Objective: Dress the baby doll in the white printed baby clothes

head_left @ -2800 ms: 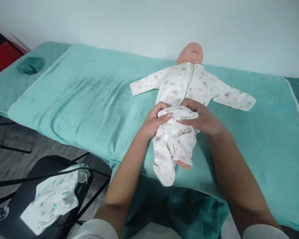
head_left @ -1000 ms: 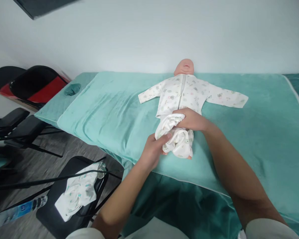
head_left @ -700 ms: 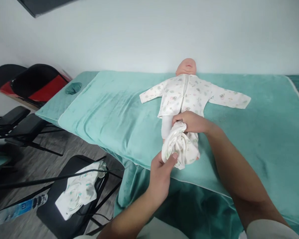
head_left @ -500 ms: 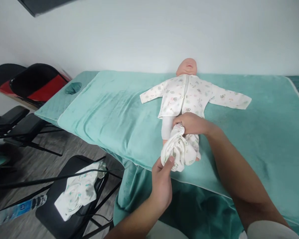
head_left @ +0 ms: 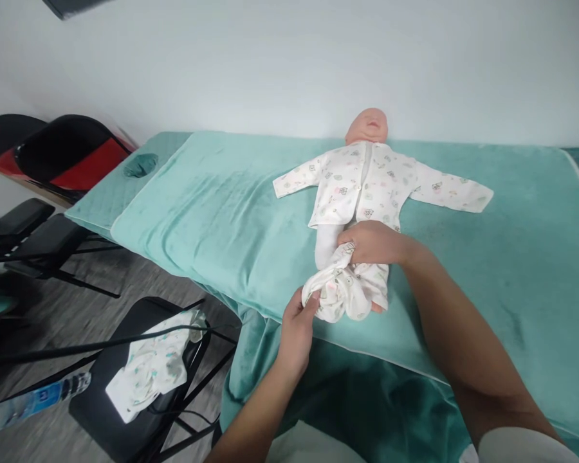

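A baby doll [head_left: 369, 125] lies on its back on a green bed, its head near the wall. It wears a white printed jacket [head_left: 340, 186] with both sleeves spread wide. Bunched white printed pants [head_left: 340, 292] surround the lower legs; one leg is in them, and a foot shows at the hem. The other leg [head_left: 325, 244], in a white covering, shows above the bunched cloth. My left hand [head_left: 296, 331] pinches the near left edge of the pants. With closed fingers, my right hand [head_left: 374, 243] grips their upper part between the doll's legs.
The green bed cover [head_left: 212, 212] runs along the white wall. At lower left, a black folding chair [head_left: 110, 399] carries a folded printed cloth [head_left: 154, 366]. Beside it is a water bottle [head_left: 36, 402]. A black cable [head_left: 91, 346] crosses there. Black-and-red chairs [head_left: 72, 154] stand farther back.
My left hand has moved left and slightly up, pulling the edge of the pants outward. The right hand keeps its grip in nearly the same place.
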The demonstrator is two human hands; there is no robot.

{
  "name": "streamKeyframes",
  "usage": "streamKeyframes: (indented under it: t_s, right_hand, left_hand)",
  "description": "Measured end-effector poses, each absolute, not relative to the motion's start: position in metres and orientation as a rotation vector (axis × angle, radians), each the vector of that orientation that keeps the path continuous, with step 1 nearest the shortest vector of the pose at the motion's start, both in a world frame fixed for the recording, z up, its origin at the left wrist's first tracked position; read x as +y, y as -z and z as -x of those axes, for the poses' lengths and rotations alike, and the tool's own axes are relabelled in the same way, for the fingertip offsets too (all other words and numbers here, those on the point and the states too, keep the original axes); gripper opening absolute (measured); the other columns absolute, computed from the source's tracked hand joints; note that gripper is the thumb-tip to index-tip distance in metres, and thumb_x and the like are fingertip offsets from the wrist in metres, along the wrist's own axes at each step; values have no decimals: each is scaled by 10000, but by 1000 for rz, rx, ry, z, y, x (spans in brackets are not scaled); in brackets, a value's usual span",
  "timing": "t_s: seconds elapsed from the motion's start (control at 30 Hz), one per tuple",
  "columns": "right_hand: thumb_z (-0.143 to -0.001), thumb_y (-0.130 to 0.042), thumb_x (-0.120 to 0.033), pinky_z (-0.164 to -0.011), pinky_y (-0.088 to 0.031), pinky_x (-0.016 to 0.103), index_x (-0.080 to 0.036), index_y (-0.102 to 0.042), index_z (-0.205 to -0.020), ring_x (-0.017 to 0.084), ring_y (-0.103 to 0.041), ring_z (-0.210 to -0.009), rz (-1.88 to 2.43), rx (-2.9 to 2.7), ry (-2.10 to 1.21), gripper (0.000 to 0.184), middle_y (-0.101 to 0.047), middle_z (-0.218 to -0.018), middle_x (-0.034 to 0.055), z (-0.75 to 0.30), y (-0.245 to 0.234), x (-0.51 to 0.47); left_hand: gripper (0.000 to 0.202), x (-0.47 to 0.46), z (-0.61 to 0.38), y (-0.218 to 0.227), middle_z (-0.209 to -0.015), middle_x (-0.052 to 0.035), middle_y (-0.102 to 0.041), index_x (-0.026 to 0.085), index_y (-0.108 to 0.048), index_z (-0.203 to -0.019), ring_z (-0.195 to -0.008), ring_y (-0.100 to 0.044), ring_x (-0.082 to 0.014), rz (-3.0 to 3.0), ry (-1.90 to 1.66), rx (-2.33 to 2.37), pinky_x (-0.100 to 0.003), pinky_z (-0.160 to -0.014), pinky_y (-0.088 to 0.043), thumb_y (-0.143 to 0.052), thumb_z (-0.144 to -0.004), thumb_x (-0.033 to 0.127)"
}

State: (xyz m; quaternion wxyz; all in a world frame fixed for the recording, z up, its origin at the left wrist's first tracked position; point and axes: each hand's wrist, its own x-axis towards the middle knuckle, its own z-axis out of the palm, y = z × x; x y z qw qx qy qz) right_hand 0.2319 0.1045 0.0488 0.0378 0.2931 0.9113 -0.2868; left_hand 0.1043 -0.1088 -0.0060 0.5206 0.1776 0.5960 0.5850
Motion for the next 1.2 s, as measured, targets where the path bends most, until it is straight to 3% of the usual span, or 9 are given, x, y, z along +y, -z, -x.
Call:
streamKeyframes:
  t_s: [0.17,0.4,0.63,0.9,1.2]
  right_hand:
    - [-777,-684,-410,-656,-314,250,-185,-637,-750,137,-567,-728,-857,2783,1002,231,-660,-784,-4,-236,-51,107]
    - [-777,-716,-547,-735,-392,258,-174,-673,-932,179,-603,-865,-646,2731,1362,406,-681,-939,24,-245,-54,113]
    - [-752,-769,-618,-894,-482,311,-234,-684,-1235,258,-653,-1110,-744,2676,1448,623,-700,-1241,25,-246,-52,114]
    - [-753,-779,-600,-794,-507,311,-219,-761,-1067,251,-693,-971,-855,2693,1412,495,-752,-1050,24,-239,-52,108]
    - [-754,-790,-579,-760,-489,295,-206,-755,-952,225,-693,-883,-953,2669,1434,424,-754,-968,22,-238,-53,109]
  left_hand:
    - [393,-97,-92,12,-1046,-61,-726,179,-714,-1160,-934,-631,-189,-589,-1402,1320,-295,-882,-473,-670,-919,486]
    - [335,-60,-67,44,-777,14,-600,173,-653,-846,-741,-519,-121,-912,-1569,1410,-234,-719,-439,-678,-903,502]
    - [386,-32,-55,44,-865,-21,-677,171,-683,-970,-783,-594,-135,-827,-1622,1371,-251,-744,-479,-678,-892,548]
    - [405,1,-45,37,-891,-26,-699,173,-681,-966,-738,-617,-138,-661,-1720,1253,-266,-703,-507,-765,-813,539]
    - [464,55,-29,33,-713,26,-524,181,-560,-773,-659,-458,-107,-1064,-1632,1379,-225,-617,-400,-698,-833,620]
